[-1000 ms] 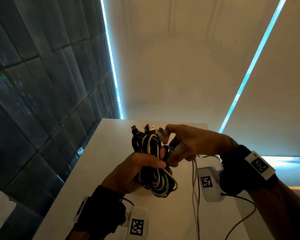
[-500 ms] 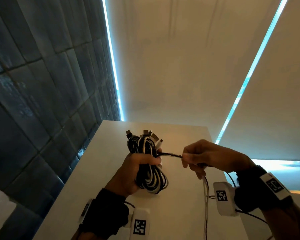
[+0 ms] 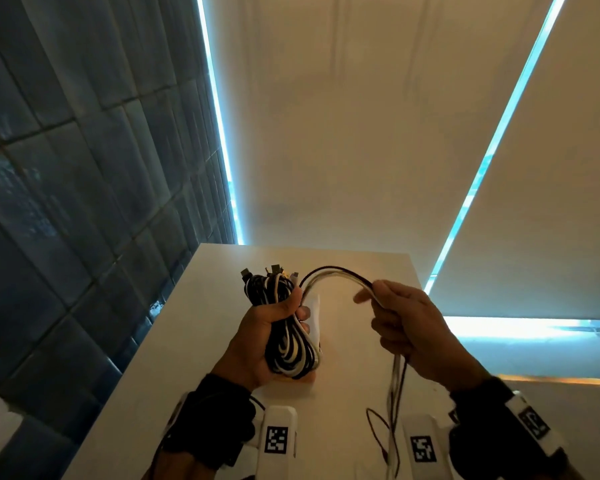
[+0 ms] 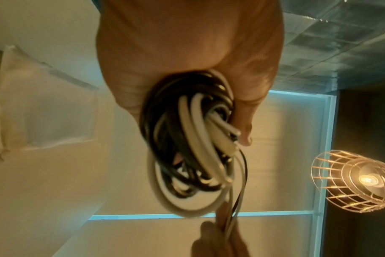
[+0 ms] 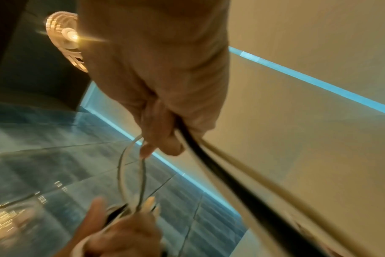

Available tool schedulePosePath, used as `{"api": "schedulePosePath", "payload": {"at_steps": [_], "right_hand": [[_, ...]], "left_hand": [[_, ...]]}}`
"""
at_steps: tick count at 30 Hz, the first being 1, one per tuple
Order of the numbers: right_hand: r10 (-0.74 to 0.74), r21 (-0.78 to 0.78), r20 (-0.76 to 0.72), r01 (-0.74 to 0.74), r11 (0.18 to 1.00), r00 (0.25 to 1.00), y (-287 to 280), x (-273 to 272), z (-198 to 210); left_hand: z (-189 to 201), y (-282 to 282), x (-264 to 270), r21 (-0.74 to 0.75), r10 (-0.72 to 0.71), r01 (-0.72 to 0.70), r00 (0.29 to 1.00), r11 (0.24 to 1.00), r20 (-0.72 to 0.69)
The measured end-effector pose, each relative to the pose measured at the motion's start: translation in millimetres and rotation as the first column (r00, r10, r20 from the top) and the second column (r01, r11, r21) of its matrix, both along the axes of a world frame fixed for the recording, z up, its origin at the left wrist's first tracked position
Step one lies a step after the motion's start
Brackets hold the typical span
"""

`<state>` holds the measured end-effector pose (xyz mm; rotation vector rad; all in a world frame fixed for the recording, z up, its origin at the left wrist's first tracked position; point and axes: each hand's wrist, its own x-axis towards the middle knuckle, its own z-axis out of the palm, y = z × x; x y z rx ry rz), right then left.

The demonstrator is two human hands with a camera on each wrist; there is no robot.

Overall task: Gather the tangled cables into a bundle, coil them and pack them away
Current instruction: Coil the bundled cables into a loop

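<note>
Room: dark tiled wall on the left, pale roller blinds edged with blue daylight, a white table below the hands.
Head view, left: the left hand is wrapped tight round a coiled bundle of black and white cables, held above the table with plug ends sticking out at the top.
Head view, right: the right hand is closed round the loose black and white cable tails, which arch over from the bundle and hang down past the wrist.
Left wrist view: the loops sit inside the curled fingers; a wire-cage lamp glows to one side.
Right wrist view: blurred; curled fingers pinch a black strand and a pale one.
Progress: gathering looks done and coiling mostly done. The hanging tails are yet to be wound on, and packing away has not begun; no container is in view.
</note>
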<state>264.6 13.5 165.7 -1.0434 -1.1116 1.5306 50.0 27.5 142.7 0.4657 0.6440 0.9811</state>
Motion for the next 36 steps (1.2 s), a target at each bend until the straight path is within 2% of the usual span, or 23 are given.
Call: {"api": "schedulePosePath", "payload": {"at_steps": [2, 4, 6, 8, 11, 13, 14, 15, 17, 19, 20, 21, 22, 24, 25, 26, 28, 29, 30, 33, 36], "right_hand": [[-0.096, 0.117, 0.084, 0.085, 0.989, 0.992, -2, -21, 6], [-0.197, 0.317, 0.298, 0.098, 0.943, 0.934, -5, -44, 8], [-0.265, 0.488, 0.459, 0.008, 0.873, 0.848, -9, -65, 7], [-0.293, 0.588, 0.602, -0.164, 0.792, 0.743, -12, -77, -1], [-0.323, 0.54, 0.821, -0.455, 0.708, 0.471, -12, -82, -7], [-0.298, 0.482, 0.869, -0.541, 0.689, 0.395, -12, -84, -9], [-0.291, 0.476, 0.874, -0.565, 0.674, 0.39, -14, -86, -9], [-0.28, 0.486, 0.867, -0.569, 0.663, 0.413, -18, -87, -10], [-0.219, 0.541, 0.782, -0.462, 0.703, 0.583, -29, -87, -20], [-0.126, 0.495, 0.629, -0.27, 0.826, 0.767, -38, -74, -42], [-0.07, 0.419, 0.57, -0.216, 0.882, 0.818, -42, -62, -58], [0.016, 0.31, 0.55, -0.222, 0.924, 0.835, -43, -47, -74], [0.145, 0.176, 0.561, -0.288, 0.941, 0.815, -42, -34, -87], [0.308, -0.018, 0.714, -0.425, 0.905, 0.628, -37, -13, -98], [0.282, -0.012, 0.773, -0.432, 0.902, 0.569, -31, -5, -96], [0.212, 0.054, 0.77, -0.393, 0.918, 0.602, -27, -2, -86], [0.073, 0.211, 0.603, -0.246, 0.946, 0.795, -17, -10, -57], [0.074, 0.231, 0.513, -0.221, 0.947, 0.855, -12, -18, -45], [0.128, 0.213, 0.453, -0.247, 0.945, 0.882, -7, -28, -37], [0.314, 0.167, 0.346, -0.388, 0.907, 0.884, -4, -65, -28], [0.308, 0.165, 0.087, -0.319, 0.933, 0.947, -8, -77, -31]], "left_hand": [[2, 1, 7, -0.004, 0.048, -0.048, 0.998, 0.999, -0.046], [-1, 5, 13, 0.014, 0.11, -0.109, 0.992, 0.994, -0.07], [-4, 8, 14, 0.047, 0.135, -0.134, 0.991, 0.99, -0.009], [-4, 8, 13, 0.067, 0.15, -0.152, 0.988, 0.986, 0.035], [-5, 10, 11, 0.058, 0.188, -0.186, 0.981, 0.981, -0.044], [-5, 13, 9, 0.02, 0.218, -0.217, 0.971, 0.976, -0.099], [-3, 14, 9, -0.006, 0.248, -0.25, 0.962, 0.968, -0.119], [-1, 16, 9, -0.031, 0.289, -0.295, 0.949, 0.955, -0.129], [4, 21, 2, -0.062, 0.409, -0.417, 0.905, 0.907, -0.118], [12, 29, -11, -0.034, 0.506, -0.512, 0.855, 0.858, -0.11], [17, 33, -18, -0.004, 0.539, -0.542, 0.836, 0.84, -0.102], [21, 37, -26, 0.031, 0.565, -0.565, 0.821, 0.825, -0.084], [24, 40, -31, 0.073, 0.579, -0.575, 0.812, 0.815, -0.066], [32, 40, -36, 0.16, 0.575, -0.563, 0.817, 0.811, -0.042], [34, 39, -35, 0.196, 0.558, -0.542, 0.83, 0.817, -0.03], [36, 38, -31, 0.222, 0.535, -0.518, 0.844, 0.826, -0.022], [37, 35, -20, 0.258, 0.498, -0.478, 0.867, 0.839, -0.014], [36, 34, -14, 0.277, 0.491, -0.468, 0.871, 0.839, -0.014], [35, 33, -7, 0.299, 0.483, -0.456, 0.875, 0.838, -0.022], [34, 30, 8, 0.356, 0.473, -0.404, 0.871, 0.842, -0.13], [38, 28, 12, 0.342, 0.473, -0.39, 0.857, 0.855, -0.206]]}}
